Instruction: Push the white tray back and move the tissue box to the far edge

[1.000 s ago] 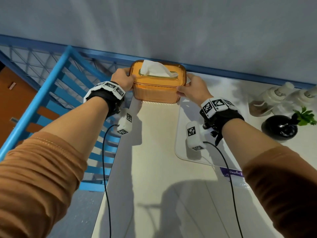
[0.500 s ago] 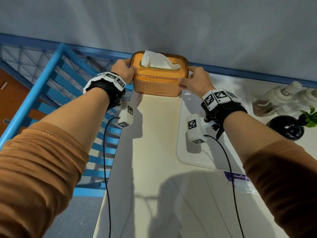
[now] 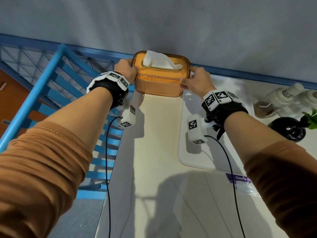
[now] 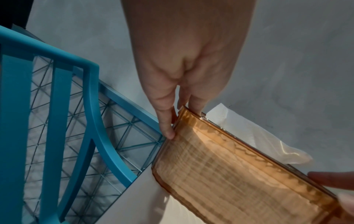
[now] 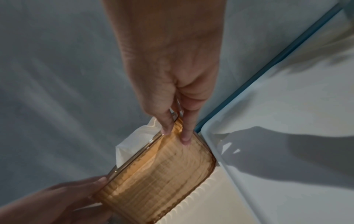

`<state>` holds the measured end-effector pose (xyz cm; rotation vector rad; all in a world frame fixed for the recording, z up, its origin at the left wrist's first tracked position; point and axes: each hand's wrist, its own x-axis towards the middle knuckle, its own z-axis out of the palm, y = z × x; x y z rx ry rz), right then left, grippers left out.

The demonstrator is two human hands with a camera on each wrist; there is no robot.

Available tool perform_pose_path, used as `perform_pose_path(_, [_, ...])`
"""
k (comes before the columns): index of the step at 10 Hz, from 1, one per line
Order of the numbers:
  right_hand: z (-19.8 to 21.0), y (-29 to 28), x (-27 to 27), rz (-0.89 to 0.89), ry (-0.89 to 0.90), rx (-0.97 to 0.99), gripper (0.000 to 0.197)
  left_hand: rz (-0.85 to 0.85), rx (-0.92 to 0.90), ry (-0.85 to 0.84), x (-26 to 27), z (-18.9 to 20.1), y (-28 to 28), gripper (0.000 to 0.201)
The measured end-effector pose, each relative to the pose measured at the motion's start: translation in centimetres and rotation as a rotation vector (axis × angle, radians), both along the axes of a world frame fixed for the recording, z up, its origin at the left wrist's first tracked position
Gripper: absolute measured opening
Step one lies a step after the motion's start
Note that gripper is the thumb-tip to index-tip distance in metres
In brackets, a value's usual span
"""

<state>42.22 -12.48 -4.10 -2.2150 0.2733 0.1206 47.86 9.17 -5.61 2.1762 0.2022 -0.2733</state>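
A person's left hand (image 3: 126, 70) and right hand (image 3: 195, 79) grasp the short ends of a translucent amber ribbed plastic tissue box (image 3: 161, 78), a white tissue (image 3: 157, 61) rising from its slot. The box sits at the back of the cream tabletop (image 3: 154, 143), close to the blue rail (image 3: 248, 75) along the grey wall; whether it rests fully on the surface cannot be told. The white rounded plastic tray (image 3: 193, 157) lies just beside it on the right, its far corner near the same rail. To finish well, both hands should probably lower the box level, keep its long side parallel to the rail, and avoid nudging the tray's rim. Releasing evenly would keep it from skewing toward the table's open left edge beside the blue slatted frame (image 3: 56, 79).
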Motion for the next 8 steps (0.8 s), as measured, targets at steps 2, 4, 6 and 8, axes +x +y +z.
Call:
perform_pose_path(2, [-0.4,0.0,0.5,-0.003,0.010,-0.045,0.031,0.017,0.029,-0.013,-0.1,0.3,-0.4,0.043])
perform_pose_path(4, [-0.5,0.0,0.7,-0.020,0.022,-0.048,0.031,0.015,0.086,-0.014,0.1,0.4,-0.7,0.043])
perform_pose_path(6, [0.2,-0.1,-0.3,-0.012,0.066,-0.061,0.052,0.024,0.189,-0.019,-1.1,1.3,-1.2,0.048])
perform_pose_path(8, [2.3,-2.1,-3.7,0.008,0.061,-0.092,0.066,0.125,0.228,-0.194,-5.3,4.8,-2.5,0.054])
